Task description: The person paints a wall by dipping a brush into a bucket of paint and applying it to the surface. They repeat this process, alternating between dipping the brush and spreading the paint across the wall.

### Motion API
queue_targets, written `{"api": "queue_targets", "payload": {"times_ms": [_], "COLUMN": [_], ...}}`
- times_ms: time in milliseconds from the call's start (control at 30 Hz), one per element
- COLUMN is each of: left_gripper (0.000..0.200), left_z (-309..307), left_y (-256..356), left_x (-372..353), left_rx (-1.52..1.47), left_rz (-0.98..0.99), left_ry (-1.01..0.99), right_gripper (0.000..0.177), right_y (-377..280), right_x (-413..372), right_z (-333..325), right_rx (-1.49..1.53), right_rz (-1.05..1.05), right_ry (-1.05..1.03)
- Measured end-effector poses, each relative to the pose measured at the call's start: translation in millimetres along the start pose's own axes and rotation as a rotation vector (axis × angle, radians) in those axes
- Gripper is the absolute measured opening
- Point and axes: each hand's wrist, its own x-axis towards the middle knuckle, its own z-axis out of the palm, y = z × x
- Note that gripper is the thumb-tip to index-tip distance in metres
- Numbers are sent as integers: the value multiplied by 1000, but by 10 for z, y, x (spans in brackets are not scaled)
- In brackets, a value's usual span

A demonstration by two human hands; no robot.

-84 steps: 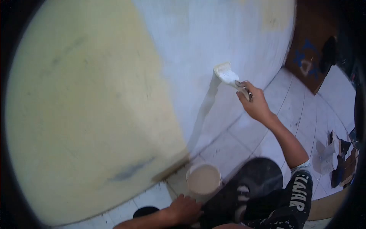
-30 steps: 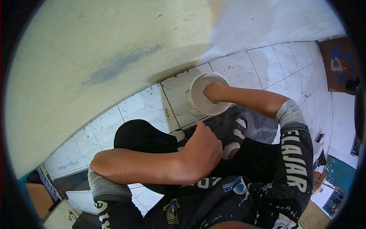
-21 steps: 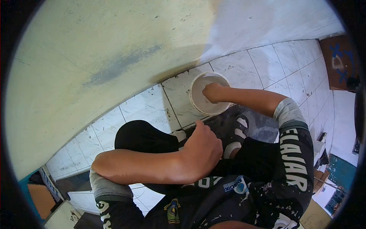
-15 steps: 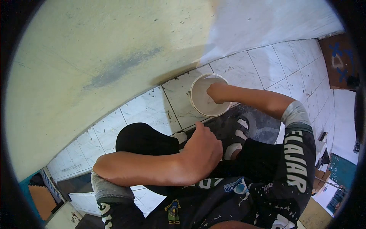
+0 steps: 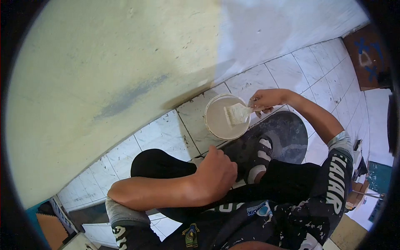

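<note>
My right hand (image 5: pixel 266 101) is closed around the handle of a wide paintbrush (image 5: pixel 237 114). The brush's pale, paint-covered head lies over the right side of a white bucket (image 5: pixel 206 116), which has whitish liquid in it. My left hand (image 5: pixel 216 171) hangs in front of my torso, back of the hand up, near my bent knee. Its fingers curl under out of sight, so whether it holds anything does not show.
The bucket stands on marbled white tiles (image 5: pixel 162 130) beside a dark floor strip (image 5: pixel 287 129), where my sandalled foot (image 5: pixel 262 156) rests. A wall (image 5: pixel 104 54), yellowish on the left and whiter on the right, rises close by. A brown panel (image 5: pixel 364 58) stands at far right.
My right hand has come up out of the bucket and moved right, bringing the paintbrush into sight. The left hand stays in nearly the same place.
</note>
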Motion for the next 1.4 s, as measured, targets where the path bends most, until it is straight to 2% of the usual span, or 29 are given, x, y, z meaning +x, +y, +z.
{"api": "queue_targets", "payload": {"times_ms": [33, 100, 133, 167, 233, 333, 400, 433, 500, 533, 567, 600, 633, 667, 700, 733, 767, 833, 900, 967, 1000, 1033, 1067, 1100, 1167, 1233, 1267, 1333, 1400], "left_gripper": [25, 25, 25, 26, 26, 28, 31, 31, 33, 33, 33, 34, 29, 27, 26, 22, 17, 11, 10, 14, 16, 18, 21, 24, 38, 46, 46, 50, 51], "left_z": [-4, -16, -24, -33, -26, -23, -110, -172, -302, -347, -381, -499, -716, -975, -1302, -1635, -1952, -2606, -3436, -4211, -4573, -3781, -3607, -3750, -3723, -3518, -3824, -3538, -3472], "left_y": [-4, -8, -10, -13, -21, -42, -39, -47, -91, -130, -182, -269, -330, -407, -435, -438, -391, -129, 312, 492, 530, 277, 196, 156, -212, -563, -355, -477, -573], "left_x": [19, 62, 86, 109, 153, 214, 262, 283, 289, 281, 254, 238, 213, 130, -32, -221, -446, -976, -1346, -1536, -1610, -2381, -2643, -2804, -2499, -2096, -2187, -2093, -1992], "left_rx": [6, 13, 18, 9, 6, -26, -66, -55, -188, -155, -300, -421, -481, -505, -532, -555, -587, -434, -52, 366, 522, 650, 752, 852, 865, 739, 761, 1125, 1059], "left_rz": [3, -11, -8, 1, 11, 12, 1, -12, 21, 0, 34, 67, 95, 119, 159, 165, 183, 83, -81, -65, -91, -131, -181, -231, -253, -191, -157, -460, -413], "left_ry": [-1, -22, -24, -42, -61, -44, -196, -194, -342, -329, -342, -340, -343, -190, -41, 178, 393, 846, 1202, 1456, 1495, 1597, 1648, 1664, 1733, 1847, 1824, 1694, 1754], "right_gripper": [24, 28, 35, 35, 38, 39, 39, 39, 39, 42, 47, 46, 47, 46, 45, 43, 41, 40, 41, 42, 43, 44, 43, 43, 38, 28, 26, 23, 22], "right_y": [129, 301, 330, 386, 552, 737, 779, 764, 782, 696, 922, 769, 582, 526, 212, 119, 59, -143, -443, -769, -908, -1228, -1381, -1603, -1647, -1594, -1746, -1924, -2126], "right_x": [-14, -59, -102, -107, -93, -84, -142, -155, -119, -173, -14, -162, -323, -457, -850, -1058, -1278, -1864, -2630, -3289, -3597, -3276, -3309, -3488, -3607, -3628, -3938, -3985, -4107], "right_z": [-13, -20, 21, 14, -23, -15, -35, -63, -102, -126, -171, -132, -188, -282, -288, -362, -448, -551, -847, -1156, -1307, -591, -311, -152, -119, -85, 50, 390, 555], "right_rx": [3, 295, 394, 397, 586, 774, 796, 823, 866, 858, 918, 839, 842, 828, 745, 729, 771, 942, 874, 805, 773, 702, 672, 666, 737, 698, 666, 546, 499], "right_rz": [-3, -89, -35, -40, 28, 25, 31, 29, -109, -142, -142, -187, -232, -275, -300, -368, -501, -607, -622, -648, -671, -649, -708, -709, -875, -980, -1075, -1103, -1150], "right_ry": [6, -120, -86, -83, -211, -322, -344, -365, -495, -521, -585, -385, -410, -406, -253, -221, -256, -321, -282, -253, -235, -177, -141, -147, 21, 210, 299, 644, 803]}}
